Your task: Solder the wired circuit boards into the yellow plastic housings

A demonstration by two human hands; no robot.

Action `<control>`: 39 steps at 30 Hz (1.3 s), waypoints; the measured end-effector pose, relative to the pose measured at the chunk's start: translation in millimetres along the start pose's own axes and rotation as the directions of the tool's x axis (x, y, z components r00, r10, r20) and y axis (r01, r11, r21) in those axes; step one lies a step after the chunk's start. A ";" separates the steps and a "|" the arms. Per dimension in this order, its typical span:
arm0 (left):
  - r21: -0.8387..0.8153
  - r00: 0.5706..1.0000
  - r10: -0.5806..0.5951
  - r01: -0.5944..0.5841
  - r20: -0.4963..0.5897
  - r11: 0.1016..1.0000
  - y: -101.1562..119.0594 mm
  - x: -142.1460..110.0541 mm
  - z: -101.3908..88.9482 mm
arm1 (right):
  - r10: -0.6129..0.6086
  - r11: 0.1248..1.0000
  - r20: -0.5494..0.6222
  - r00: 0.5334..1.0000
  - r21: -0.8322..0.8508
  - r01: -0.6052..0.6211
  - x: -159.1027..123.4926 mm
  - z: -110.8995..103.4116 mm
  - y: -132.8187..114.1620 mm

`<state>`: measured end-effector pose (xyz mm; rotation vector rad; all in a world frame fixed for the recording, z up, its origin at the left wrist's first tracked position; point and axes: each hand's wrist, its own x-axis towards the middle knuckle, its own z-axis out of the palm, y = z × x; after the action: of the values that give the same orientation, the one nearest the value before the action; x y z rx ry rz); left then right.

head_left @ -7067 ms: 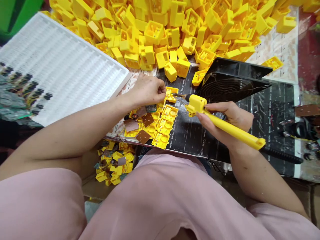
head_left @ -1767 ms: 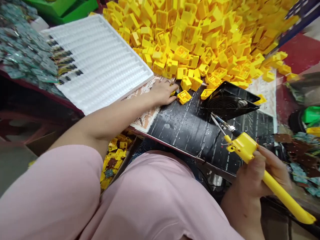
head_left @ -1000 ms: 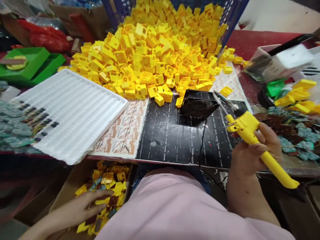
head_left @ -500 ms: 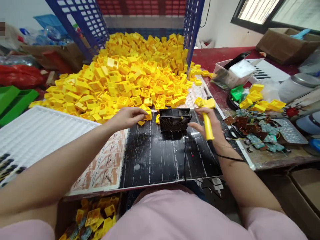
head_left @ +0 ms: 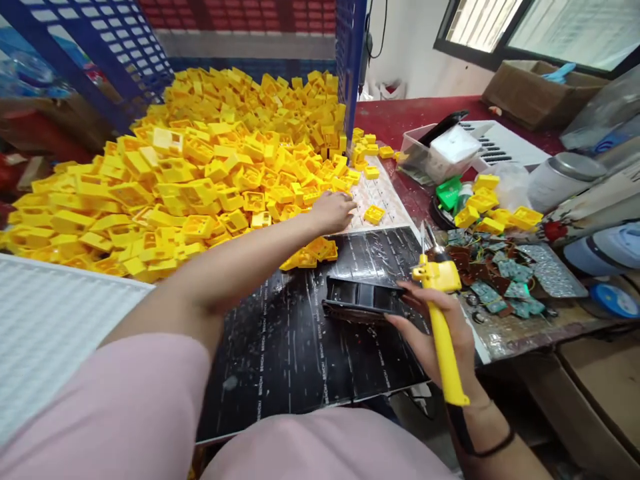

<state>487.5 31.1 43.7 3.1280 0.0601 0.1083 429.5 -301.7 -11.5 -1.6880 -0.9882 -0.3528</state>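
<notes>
In my right hand (head_left: 453, 327) is a yellow soldering gun (head_left: 445, 353), its metal tip pointing up and away from me. The thumb and a finger of that same hand pinch the right end of a black square fan (head_left: 363, 297), which lies tilted on the black work mat (head_left: 295, 347). My left hand (head_left: 333, 212) reaches across to the right edge of the heap of yellow plastic housings (head_left: 215, 180). Its fingers look loosely bent and apart, with nothing visible in them; the fingertips are partly hidden. A few housings (head_left: 313, 253) lie below my left forearm, on the mat's far edge.
A blue plastic crate (head_left: 350, 80) spills the housings from behind. Circuit boards (head_left: 515, 270), a clear box (head_left: 420, 157) and a metal canister (head_left: 567, 177) stand at the right. A white ridged tray (head_left: 65, 327) lies at the left. One housing (head_left: 374, 214) sits apart.
My left hand has swung right and away, across the heap's front. My right hand has brought the fan nearer me and tipped it back, still holding the soldering gun. The view has shifted right.
</notes>
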 end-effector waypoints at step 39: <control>0.373 0.927 -0.156 0.020 0.340 0.928 -27.9 -120.9 -55.0 | -0.116 0.993 -0.016 0.993 -0.009 0.116 -13.2 0.7 8.2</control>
<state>362.1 54.8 89.9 3.4388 0.2464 -0.5514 427.6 -307.3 -25.9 -1.6362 -1.0762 -0.4471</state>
